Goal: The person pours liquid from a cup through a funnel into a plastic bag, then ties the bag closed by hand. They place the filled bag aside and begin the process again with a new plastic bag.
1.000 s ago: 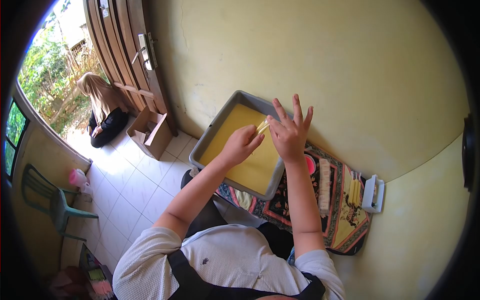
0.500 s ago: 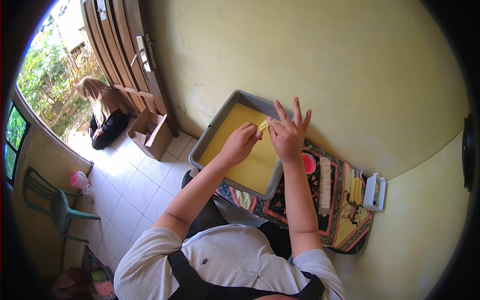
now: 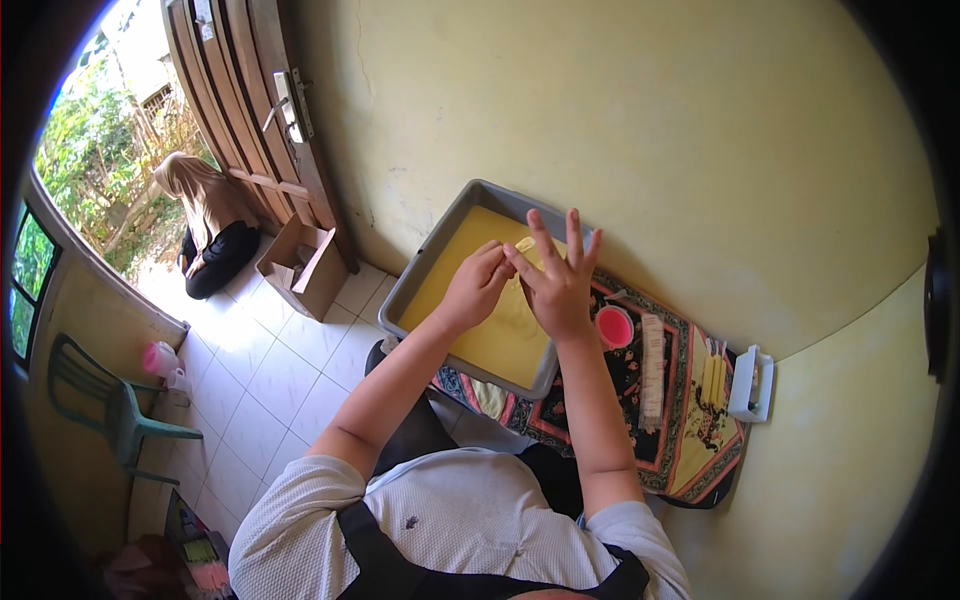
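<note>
Both my hands are over a grey rectangular basin [image 3: 405, 285] filled with what looks like yellow liquid [image 3: 470, 235]. My left hand [image 3: 474, 290] is closed, its fingertips pressed together. My right hand [image 3: 558, 290] pinches with thumb and index finger against the left fingertips, while its other three fingers stretch upward. Anything between the fingertips is too small to make out. A pale yellow patch [image 3: 525, 244] shows just beyond the right index finger. Ripples mark the yellow surface beneath the hands.
A patterned cloth [image 3: 590, 412] carries a pink bowl [image 3: 614, 327], a pale long strip [image 3: 651, 372], yellow sticks [image 3: 713, 381] and a white tray [image 3: 750, 384]. A person [image 3: 208, 222] sits by the door [image 3: 250, 110], near a cardboard box [image 3: 303, 272]. A green chair [image 3: 115, 400] stands left.
My hands have shifted slightly left and closer together. The yellow strands stretched between them no longer show there. Ripples and a pale patch now appear over the basin.
</note>
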A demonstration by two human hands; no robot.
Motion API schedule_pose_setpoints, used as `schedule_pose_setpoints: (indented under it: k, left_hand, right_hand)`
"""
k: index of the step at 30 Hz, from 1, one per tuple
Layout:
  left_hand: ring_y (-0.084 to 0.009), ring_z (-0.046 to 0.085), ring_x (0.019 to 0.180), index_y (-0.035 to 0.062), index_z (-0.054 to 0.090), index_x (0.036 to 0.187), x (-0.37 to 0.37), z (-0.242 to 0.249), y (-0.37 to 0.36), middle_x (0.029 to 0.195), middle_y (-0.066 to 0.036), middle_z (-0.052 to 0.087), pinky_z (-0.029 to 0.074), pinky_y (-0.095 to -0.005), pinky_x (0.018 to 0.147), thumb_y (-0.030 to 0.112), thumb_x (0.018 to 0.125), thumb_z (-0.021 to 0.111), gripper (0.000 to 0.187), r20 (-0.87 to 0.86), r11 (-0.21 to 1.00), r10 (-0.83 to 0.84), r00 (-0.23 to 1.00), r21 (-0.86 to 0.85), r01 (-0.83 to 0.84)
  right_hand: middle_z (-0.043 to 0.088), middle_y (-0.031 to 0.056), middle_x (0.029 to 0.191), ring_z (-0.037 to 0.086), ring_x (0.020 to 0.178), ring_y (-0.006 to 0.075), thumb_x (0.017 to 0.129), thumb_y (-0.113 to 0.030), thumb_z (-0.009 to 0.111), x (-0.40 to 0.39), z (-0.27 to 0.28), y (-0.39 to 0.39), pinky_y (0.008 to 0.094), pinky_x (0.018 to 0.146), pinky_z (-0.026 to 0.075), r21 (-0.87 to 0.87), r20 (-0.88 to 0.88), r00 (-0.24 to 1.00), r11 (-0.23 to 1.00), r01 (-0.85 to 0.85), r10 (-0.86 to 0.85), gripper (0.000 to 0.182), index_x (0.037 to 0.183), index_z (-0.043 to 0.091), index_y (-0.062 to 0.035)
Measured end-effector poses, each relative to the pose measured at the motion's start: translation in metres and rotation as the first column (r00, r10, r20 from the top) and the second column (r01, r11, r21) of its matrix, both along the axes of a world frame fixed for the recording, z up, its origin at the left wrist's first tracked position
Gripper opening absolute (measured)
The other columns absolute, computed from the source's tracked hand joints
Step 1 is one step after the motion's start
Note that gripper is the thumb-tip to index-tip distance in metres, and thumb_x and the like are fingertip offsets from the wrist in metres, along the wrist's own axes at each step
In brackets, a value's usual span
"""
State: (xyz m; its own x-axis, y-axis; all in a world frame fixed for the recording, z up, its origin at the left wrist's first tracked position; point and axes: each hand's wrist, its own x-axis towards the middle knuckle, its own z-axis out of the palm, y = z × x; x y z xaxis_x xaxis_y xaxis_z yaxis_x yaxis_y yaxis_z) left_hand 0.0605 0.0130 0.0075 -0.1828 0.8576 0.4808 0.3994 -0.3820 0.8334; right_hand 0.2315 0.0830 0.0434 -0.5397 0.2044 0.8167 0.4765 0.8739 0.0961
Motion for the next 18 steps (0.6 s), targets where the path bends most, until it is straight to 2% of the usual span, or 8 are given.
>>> schedule_pose_setpoints:
  k: [1,2,5,8,14,18]
  left_hand:
    - [-0.0378,0.066,0.101,-0.0029,0.067,0.108,0.0,0.003,-0.003,0.108,-0.018,0.065,0.053,-0.0449,0.088,0.022,0.116,0.06,0.027,-0.037,1.0,0.019,0.999,-0.012,-0.019]
    - [-0.0377,0.066,0.104,-0.0029,0.067,0.11,0.0,0.006,-0.005,0.112,-0.018,0.065,0.053,-0.0448,0.089,0.022,0.116,0.06,0.027,-0.074,0.999,0.036,0.997,-0.023,-0.038]
    - [-0.0368,0.064,0.111,-0.0023,0.069,0.114,0.0,0.003,-0.004,0.122,-0.017,0.063,0.053,-0.0433,0.094,0.023,0.116,0.061,0.026,-0.019,1.0,0.008,1.0,0.005,-0.008]
    - [-0.0356,0.064,0.112,-0.002,0.071,0.116,0.001,-0.002,-0.003,0.124,-0.016,0.062,0.053,-0.0419,0.096,0.023,0.116,0.062,0.026,-0.075,0.999,-0.019,0.997,0.033,0.021]
    - [-0.0342,0.063,0.114,-0.0011,0.071,0.107,0.002,0.001,-0.002,0.125,-0.016,0.061,0.053,-0.0414,0.098,0.024,0.116,0.062,0.028,-0.052,0.999,-0.027,0.998,0.038,0.029]
    - [-0.0299,0.061,0.109,-0.0038,0.069,0.106,0.0,0.002,-0.003,0.123,-0.015,0.058,0.052,-0.0386,0.095,0.017,0.117,0.059,0.025,-0.055,0.996,-0.054,0.997,0.064,0.057]
  right_hand:
    - [0.052,-0.0006,0.176,0.029,0.17,0.0441,0.108,-0.025,0.067,-0.002,-0.005,0.0,0.0738,0.136,0.007,0.042,0.022,1.0,0.999,0.014,-0.015,0.027,0.128,0.085,-0.0276]
    - [0.053,-0.0009,0.175,0.029,0.17,0.0438,0.109,-0.026,0.067,-0.002,-0.007,-0.002,0.0736,0.136,0.007,0.048,0.026,0.999,0.998,0.029,-0.03,0.027,0.128,0.085,-0.0268]
    - [0.055,-0.0022,0.174,0.03,0.17,0.0427,0.11,-0.028,0.066,-0.003,-0.011,-0.002,0.0731,0.136,0.008,0.066,0.021,0.998,0.996,0.054,-0.056,0.026,0.126,0.086,-0.0244]
    - [0.059,-0.0039,0.17,0.032,0.169,0.0416,0.112,-0.028,0.065,-0.002,-0.013,0.0,0.0723,0.136,0.009,0.078,-0.004,0.999,0.996,0.053,-0.053,0.025,0.123,0.086,-0.0223]
    - [0.064,-0.0061,0.166,0.039,0.167,0.0406,0.111,-0.027,0.067,-0.001,-0.014,0.01,0.0719,0.137,0.009,0.118,-0.028,0.998,0.991,0.064,-0.061,0.021,0.115,0.087,-0.0222]
    - [0.065,-0.0077,0.164,0.04,0.166,0.0408,0.109,-0.028,0.071,-0.004,-0.016,0.018,0.0724,0.136,0.008,0.124,-0.061,0.997,0.991,0.056,-0.049,0.017,0.111,0.087,-0.0232]
